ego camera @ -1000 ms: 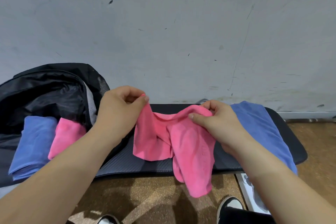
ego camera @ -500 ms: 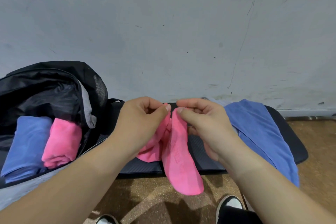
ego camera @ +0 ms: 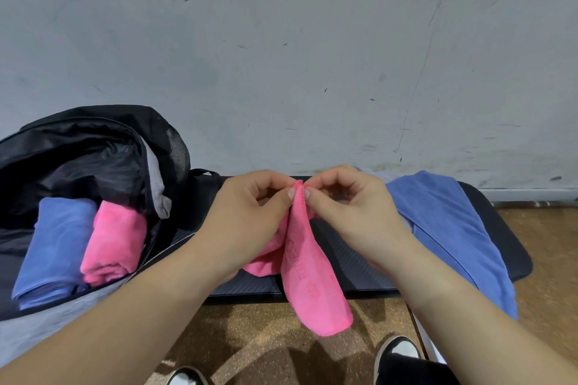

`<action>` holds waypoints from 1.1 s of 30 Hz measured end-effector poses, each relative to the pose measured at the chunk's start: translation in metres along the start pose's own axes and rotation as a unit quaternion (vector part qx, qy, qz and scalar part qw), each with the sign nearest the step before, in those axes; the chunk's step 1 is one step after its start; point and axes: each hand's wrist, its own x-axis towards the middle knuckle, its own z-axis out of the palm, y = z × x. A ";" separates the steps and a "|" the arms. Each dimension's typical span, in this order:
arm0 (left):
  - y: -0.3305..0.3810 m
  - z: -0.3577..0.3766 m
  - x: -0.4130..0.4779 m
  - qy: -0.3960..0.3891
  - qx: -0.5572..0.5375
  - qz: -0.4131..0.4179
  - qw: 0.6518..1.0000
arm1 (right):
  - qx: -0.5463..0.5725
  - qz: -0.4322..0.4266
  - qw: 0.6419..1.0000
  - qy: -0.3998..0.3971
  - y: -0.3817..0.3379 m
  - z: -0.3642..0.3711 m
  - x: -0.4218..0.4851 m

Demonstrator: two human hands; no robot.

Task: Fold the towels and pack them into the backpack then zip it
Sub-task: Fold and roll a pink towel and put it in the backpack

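A pink towel (ego camera: 309, 275) hangs doubled over in front of me, its lower end past the front edge of the black mat (ego camera: 353, 272). My left hand (ego camera: 250, 216) and my right hand (ego camera: 350, 209) are side by side and both pinch its top corners together. The black backpack (ego camera: 93, 147) lies open at the left. Inside it sit a folded blue towel (ego camera: 53, 247) and a folded pink towel (ego camera: 115, 241). A loose blue towel (ego camera: 447, 234) lies spread on the mat at the right, behind my right forearm.
The mat lies on a brown floor (ego camera: 547, 259) against a scuffed grey wall (ego camera: 281, 56). My shoes (ego camera: 400, 350) show at the bottom edge. A white sheet (ego camera: 428, 344) lies on the floor by my right foot.
My hands came together from apart, bringing the pink towel's two top corners to meet. The towel went from spread wide to hanging doubled over.
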 end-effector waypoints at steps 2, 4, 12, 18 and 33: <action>0.002 -0.001 -0.001 -0.006 0.004 0.010 1.000 | -0.015 -0.008 1.000 -0.002 0.000 -0.003 0.002; 0.003 -0.001 -0.003 -0.015 0.004 0.013 1.000 | -0.003 0.002 1.000 -0.022 -0.001 -0.005 0.003; 0.002 -0.006 0.000 -0.014 0.004 0.012 1.000 | -0.040 -0.009 0.998 -0.040 -0.001 -0.004 0.005; 0.001 -0.012 0.000 -0.037 -0.003 0.018 0.999 | -0.038 -0.010 0.999 -0.036 0.004 -0.001 0.007; 0.019 -0.044 -0.019 -0.061 -0.046 0.103 0.992 | -0.151 0.061 0.970 -0.180 0.036 -0.004 0.018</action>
